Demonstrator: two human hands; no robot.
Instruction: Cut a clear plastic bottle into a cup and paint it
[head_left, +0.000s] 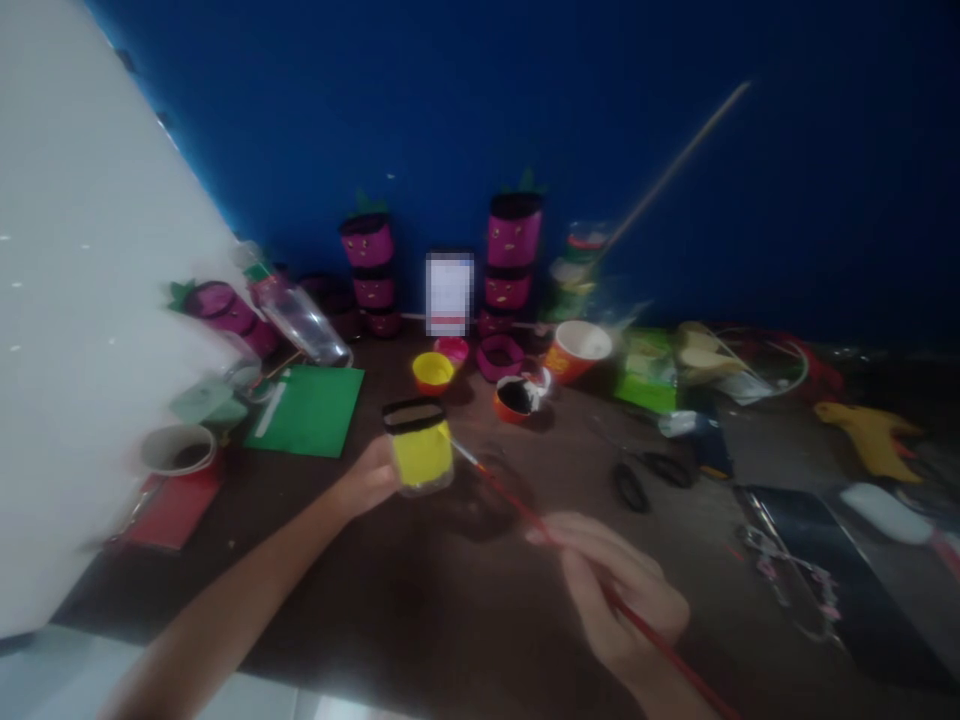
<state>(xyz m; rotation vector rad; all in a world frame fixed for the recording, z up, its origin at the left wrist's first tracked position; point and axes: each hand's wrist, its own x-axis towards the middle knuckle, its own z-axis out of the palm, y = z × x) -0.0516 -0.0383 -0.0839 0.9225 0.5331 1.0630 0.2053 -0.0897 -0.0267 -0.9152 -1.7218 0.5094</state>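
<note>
My left hand (377,472) is closed around a small cup-like container (421,458), painted yellow on its side, with a black rim and a see-through bottom edge. Held tilted above the brown table (360,600), it faces my right hand. A red-handled paintbrush (511,497) is pinched in my right hand (622,590). Its bristle tip meets the right edge of the yellow side, though blur hides whether it presses there. Just behind the container stand a small cup of yellow paint (433,372) and an orange cup with black paint (514,400).
Two stacked purple figures (514,240) stand against the blue wall (450,100). A red paper cup (576,352), scissors (637,475), a dark phone-like slab (840,570) and a yellow glue gun (870,437) lie rightward. Leftward are a green sheet (315,412) and a plastic bottle (307,320).
</note>
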